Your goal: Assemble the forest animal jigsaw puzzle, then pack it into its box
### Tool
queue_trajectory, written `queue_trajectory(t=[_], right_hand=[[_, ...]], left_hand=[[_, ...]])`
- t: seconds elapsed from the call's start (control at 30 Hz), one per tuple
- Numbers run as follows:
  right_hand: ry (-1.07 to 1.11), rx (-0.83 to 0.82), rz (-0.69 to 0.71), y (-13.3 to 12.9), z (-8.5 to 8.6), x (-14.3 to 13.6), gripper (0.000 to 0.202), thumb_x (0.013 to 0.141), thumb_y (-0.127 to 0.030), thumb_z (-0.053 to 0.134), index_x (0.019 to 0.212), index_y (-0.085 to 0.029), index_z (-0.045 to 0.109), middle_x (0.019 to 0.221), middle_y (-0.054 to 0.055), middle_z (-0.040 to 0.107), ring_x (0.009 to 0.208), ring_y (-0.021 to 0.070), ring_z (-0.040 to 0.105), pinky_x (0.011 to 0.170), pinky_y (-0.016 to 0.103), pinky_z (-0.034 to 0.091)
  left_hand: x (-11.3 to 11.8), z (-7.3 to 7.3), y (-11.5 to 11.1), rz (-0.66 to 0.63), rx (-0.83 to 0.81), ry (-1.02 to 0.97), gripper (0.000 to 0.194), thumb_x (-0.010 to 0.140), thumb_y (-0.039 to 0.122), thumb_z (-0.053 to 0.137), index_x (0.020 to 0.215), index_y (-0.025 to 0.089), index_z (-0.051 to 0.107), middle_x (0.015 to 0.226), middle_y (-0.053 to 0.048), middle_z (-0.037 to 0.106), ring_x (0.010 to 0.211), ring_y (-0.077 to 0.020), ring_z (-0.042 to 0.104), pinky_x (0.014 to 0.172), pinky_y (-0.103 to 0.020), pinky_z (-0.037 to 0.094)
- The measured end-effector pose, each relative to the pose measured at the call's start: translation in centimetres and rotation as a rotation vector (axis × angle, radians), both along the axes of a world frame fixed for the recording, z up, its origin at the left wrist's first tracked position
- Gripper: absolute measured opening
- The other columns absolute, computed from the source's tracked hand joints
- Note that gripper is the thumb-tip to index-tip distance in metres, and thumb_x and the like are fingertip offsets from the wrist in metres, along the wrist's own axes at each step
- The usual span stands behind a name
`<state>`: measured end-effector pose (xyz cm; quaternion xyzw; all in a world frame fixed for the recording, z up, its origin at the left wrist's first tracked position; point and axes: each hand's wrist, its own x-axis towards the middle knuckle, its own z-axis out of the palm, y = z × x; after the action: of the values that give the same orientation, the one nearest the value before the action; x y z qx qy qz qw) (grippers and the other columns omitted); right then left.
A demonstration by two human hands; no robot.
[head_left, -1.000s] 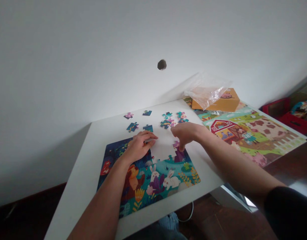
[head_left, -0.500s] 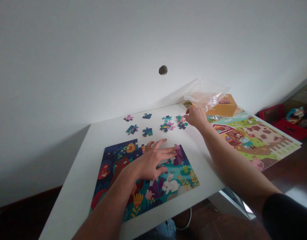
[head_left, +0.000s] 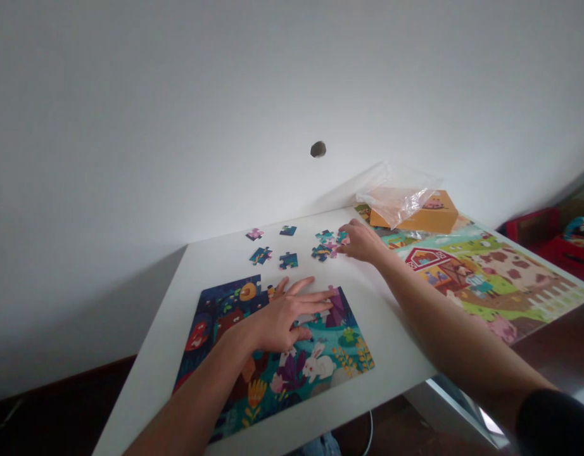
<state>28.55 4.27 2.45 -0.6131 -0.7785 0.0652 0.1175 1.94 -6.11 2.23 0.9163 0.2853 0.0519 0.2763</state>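
A mostly assembled jigsaw puzzle (head_left: 320, 367), with forest animals and a white rabbit, lies on the white table. My left hand (head_left: 285, 316) rests on its upper part, fingers spread, covering some of the picture. Beyond it, my right hand (head_left: 361, 242) bends down over a cluster of loose pieces, thumb and forefinger closed about a teal puzzle piece (head_left: 342, 237). Beside those fingers lie a dark piece (head_left: 321, 252) and a light teal piece (head_left: 324, 236). Farther left are a pink piece (head_left: 254, 234) and several dark blue pieces (head_left: 288, 260).
A farm-scene puzzle (head_left: 491, 278) covers the table's right side. On its far end sit an orange box (head_left: 427, 218) and a crumpled clear plastic bag (head_left: 396, 196). The wall (head_left: 201, 126), with a round hole (head_left: 318, 149), stands along the table's back edge.
My right hand has shifted slightly left and closer, down onto the loose pieces at the cluster's right side. My left hand stays spread on the puzzle. The view has tilted up a little.
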Motion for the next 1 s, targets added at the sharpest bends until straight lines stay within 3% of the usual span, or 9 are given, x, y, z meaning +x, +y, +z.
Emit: queue_trajectory(t=[0.1,0.17,0.27,0.37,0.43,0.6,0.73,0.83,1.0], right_hand=[[0.026,-0.005,0.239,0.1,-0.3,-1.1,0.050,0.082,-0.035,0.070,0.127,-0.017,0.060,0.121,0.014,0.063,0.112,0.0257,0.059,0.096,0.030,0.041],[0.033,-0.039,0.276,0.2,-0.7,-1.8,0.046,0.082,-0.027,0.067,0.126,-0.016,0.060,0.119,0.014,0.064,0.110,0.0245,0.059,0.095,0.029,0.041],[0.039,-0.061,0.230,0.4,-1.3,-2.1,0.053,0.081,-0.024,0.066,0.132,-0.014,0.055,0.119,0.015,0.064,0.109,0.0246,0.060,0.093,0.029,0.041],[0.063,-0.052,0.178,0.6,-1.6,-1.8,0.065,0.078,-0.030,0.071,0.137,-0.012,0.050,0.118,0.017,0.065,0.108,0.0259,0.060,0.090,0.029,0.042],[0.094,-0.038,0.151,0.7,-1.6,-1.5,0.070,0.073,-0.037,0.075,0.135,-0.013,0.052,0.117,0.016,0.066,0.105,0.0263,0.061,0.086,0.028,0.043],[0.135,-0.096,0.030,0.7,-0.7,-1.1,0.024,0.079,-0.038,0.064,0.088,-0.017,0.072,0.088,0.010,0.073,0.082,0.0224,0.065,0.067,0.026,0.042],[0.210,-0.103,-0.182,0.5,0.4,-0.6,0.034,0.084,-0.044,0.055,0.079,-0.015,0.073,0.079,0.012,0.073,0.074,0.0209,0.064,0.059,0.026,0.040],[0.440,-0.100,-0.255,0.3,0.8,-0.8,0.036,0.085,-0.043,0.054,0.074,-0.015,0.073,0.068,0.009,0.069,0.064,0.0167,0.060,0.054,0.024,0.039],[1.092,-0.304,-0.047,-0.8,0.4,-2.8,0.029,0.073,-0.039,0.064,0.059,-0.014,0.063,0.046,-0.001,0.050,0.040,0.0087,0.040,0.038,0.023,0.030]], left_hand=[[-1.7,0.6,0.1,0.028,-0.001,0.030,0.073,0.074,0.012,0.069,0.138,0.044,0.051,0.150,-0.001,0.046,0.149,-0.0349,0.016,0.113,-0.073,0.005],[-2.3,0.8,0.6,0.038,0.009,0.045,0.070,0.072,0.011,0.069,0.133,0.044,0.056,0.145,0.001,0.052,0.149,-0.0354,0.018,0.113,-0.072,0.008],[-2.2,0.1,1.9,0.123,0.061,-0.040,0.049,0.077,0.013,0.062,0.119,0.039,0.068,0.130,0.001,0.066,0.142,-0.0322,0.034,0.113,-0.063,0.025],[-1.8,-1.5,3.2,0.440,0.273,-0.320,0.033,0.085,0.016,0.051,0.105,0.029,0.075,0.107,-0.003,0.075,0.115,-0.0255,0.057,0.103,-0.048,0.043],[-1.8,-2.4,3.5,0.577,0.420,-0.412,0.029,0.087,0.018,0.050,0.101,0.026,0.075,0.102,-0.004,0.075,0.103,-0.0232,0.061,0.101,-0.045,0.044],[-2.9,-2.6,2.8,0.622,0.523,-0.358,0.022,0.089,0.023,0.054,0.098,0.025,0.074,0.100,-0.003,0.075,0.102,-0.0221,0.061,0.098,-0.042,0.044],[-3.0,-2.4,2.7,0.635,0.553,-0.353,0.019,0.090,0.027,0.055,0.096,0.025,0.073,0.098,-0.003,0.075,0.097,-0.0209,0.063,0.095,-0.040,0.044],[-2.7,-2.5,3.0,0.634,0.591,-0.376,0.018,0.091,0.027,0.057,0.095,0.024,0.073,0.095,-0.003,0.075,0.093,-0.0202,0.064,0.091,-0.039,0.045],[-3.1,-0.4,1.6,0.679,0.720,-0.596,0.015,0.090,0.024,0.058,0.095,0.022,0.072,0.092,-0.003,0.073,0.091,-0.0202,0.064,0.088,-0.039,0.049]])
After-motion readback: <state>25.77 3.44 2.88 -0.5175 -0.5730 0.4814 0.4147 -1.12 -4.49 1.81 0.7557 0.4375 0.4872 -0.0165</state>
